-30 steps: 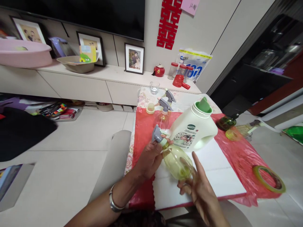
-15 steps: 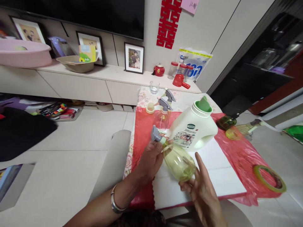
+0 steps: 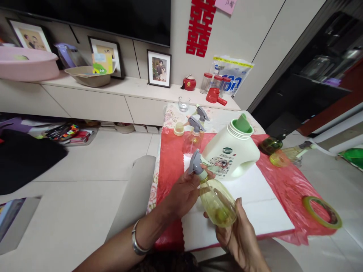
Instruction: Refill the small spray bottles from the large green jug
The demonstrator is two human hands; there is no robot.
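A clear yellow-green spray bottle (image 3: 217, 200) with a grey trigger head is tilted between my two hands above the white board (image 3: 269, 211). My left hand (image 3: 184, 192) is closed round its neck, just under the trigger head. Beneath the bottle's base, my right hand (image 3: 236, 234) cups it with the fingers curled round the lower side. Right behind stands a large pale detergent jug (image 3: 234, 151), its green-lined mouth uncapped with a green piece in it. Another spray bottle (image 3: 193, 139) is upright to the jug's left.
A cap (image 3: 179, 129) and a glass cup (image 3: 183, 104) are at the table's far left. Dark green bottle (image 3: 270, 145), yellow spray bottle (image 3: 280, 158) and tape roll (image 3: 321, 212) lie on the red plastic sheet at right. Behind runs a low cabinet (image 3: 99, 98).
The spray bottle has turned more upright, its trigger head moving right and up. My right hand has closed in from open fingers to cupping the base.
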